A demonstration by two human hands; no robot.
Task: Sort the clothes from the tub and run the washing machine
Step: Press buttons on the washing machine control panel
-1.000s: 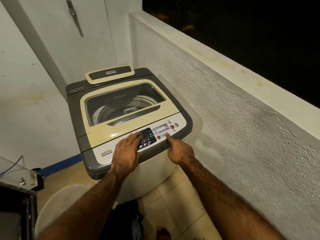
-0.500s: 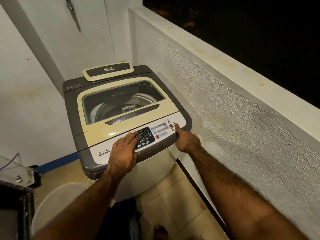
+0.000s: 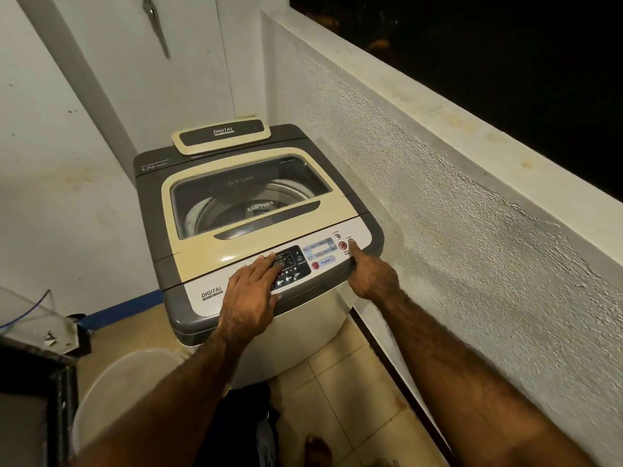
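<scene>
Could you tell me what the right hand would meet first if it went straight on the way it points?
The Power button at the right end of the control panel: the right hand has its index fingertip at it, though I cannot tell whether it touches.

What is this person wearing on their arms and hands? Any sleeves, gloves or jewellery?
Nothing that shows. Both forearms are bare and hairy, with no sleeves in view. The left hand and right hand have no gloves, and I see no watch, bracelet or rings.
</scene>
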